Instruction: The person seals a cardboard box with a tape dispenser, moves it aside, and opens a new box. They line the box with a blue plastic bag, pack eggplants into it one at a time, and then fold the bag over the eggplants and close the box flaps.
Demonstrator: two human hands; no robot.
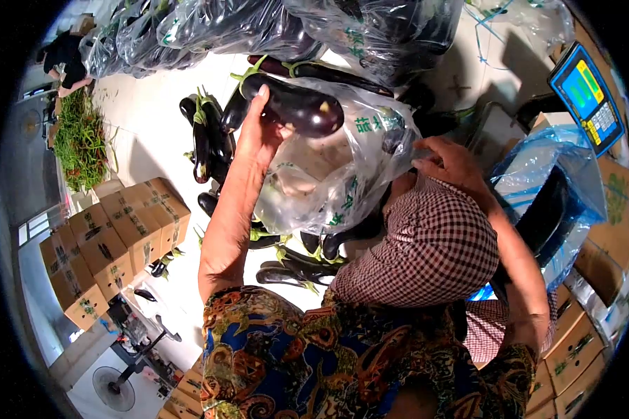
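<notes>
My left hand (262, 129) is wrapped round a large dark eggplant (302, 108) with a green stem, held over the left part of a clear plastic bag (328, 188) with green printing. At the bag's right edge is my right hand (444, 159), its fingers bent and pinching the plastic. The bag lies wide open on the pale floor, and an eggplant shows through its right side. Loose eggplants (201, 143) lie left of the bag, and more (297, 269) lie below it near my knee.
Filled plastic bags of eggplants (237, 31) line the top. A scale display (587, 98) stands at the right above a blue-lined box (552, 195). Cardboard boxes (119, 230) and a heap of green peppers (80, 143) are at the left. Another person (66, 59) is at the upper left.
</notes>
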